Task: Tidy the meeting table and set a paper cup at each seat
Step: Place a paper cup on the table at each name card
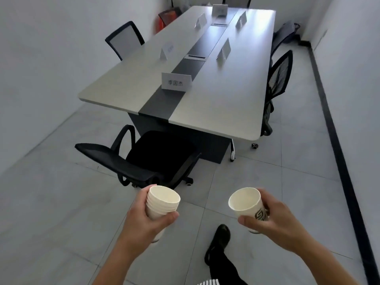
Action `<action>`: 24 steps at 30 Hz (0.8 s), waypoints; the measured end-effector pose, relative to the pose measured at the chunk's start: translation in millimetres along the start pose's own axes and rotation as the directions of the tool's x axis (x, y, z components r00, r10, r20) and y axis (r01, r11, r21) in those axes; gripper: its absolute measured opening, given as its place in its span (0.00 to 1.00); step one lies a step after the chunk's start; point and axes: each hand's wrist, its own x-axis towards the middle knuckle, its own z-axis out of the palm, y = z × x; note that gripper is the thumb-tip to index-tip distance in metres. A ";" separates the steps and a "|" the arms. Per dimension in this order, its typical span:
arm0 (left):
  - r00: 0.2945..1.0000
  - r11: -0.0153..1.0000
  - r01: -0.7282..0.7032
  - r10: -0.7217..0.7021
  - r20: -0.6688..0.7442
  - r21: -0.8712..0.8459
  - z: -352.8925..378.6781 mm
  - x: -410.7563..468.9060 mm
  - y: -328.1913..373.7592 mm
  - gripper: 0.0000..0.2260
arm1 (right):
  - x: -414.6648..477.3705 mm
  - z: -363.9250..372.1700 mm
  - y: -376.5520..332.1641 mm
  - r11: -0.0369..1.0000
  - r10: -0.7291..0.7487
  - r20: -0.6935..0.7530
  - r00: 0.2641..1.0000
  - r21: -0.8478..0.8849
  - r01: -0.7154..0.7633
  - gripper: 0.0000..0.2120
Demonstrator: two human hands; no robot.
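Note:
My left hand point(144, 219) grips a stack of several white paper cups point(163, 199), nested and tilted with the mouths facing up and right. A single white paper cup point(245, 201) with a dark logo on its side sits in my right hand point(271, 219). Both hands are held low over the floor, well short of the long meeting table point(115, 87), which has a pale top and a dark grey strip down its middle. Several white name cards stand along the strip, the nearest name card point(176, 82) facing me.
A black office chair point(144, 159) stands turned sideways at the table's near end, between me and the table. Another chair point(124, 41) is on the left side, mesh chairs point(278, 79) on the right. My black shoe point(219, 241) is on the tiled floor. Walls close both sides.

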 end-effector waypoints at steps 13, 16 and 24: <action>0.999 0.998 -0.001 -0.002 -0.041 -0.059 7.8 242.0 66.9 0.33 | 296.5 -52.5 -45.2 0.997 -0.078 0.080 0.994 0.003 0.078 0.28; 0.997 0.997 0.051 -0.054 -0.051 -0.066 1.2 282.3 59.7 0.34 | 348.1 -50.3 -56.9 0.998 -0.067 0.080 0.995 -0.001 0.067 0.27; 0.992 0.992 0.075 -0.084 -0.091 -0.097 -43.8 421.3 49.1 0.33 | 485.6 -49.7 -77.9 0.998 0.060 -0.039 0.997 0.017 -0.060 0.25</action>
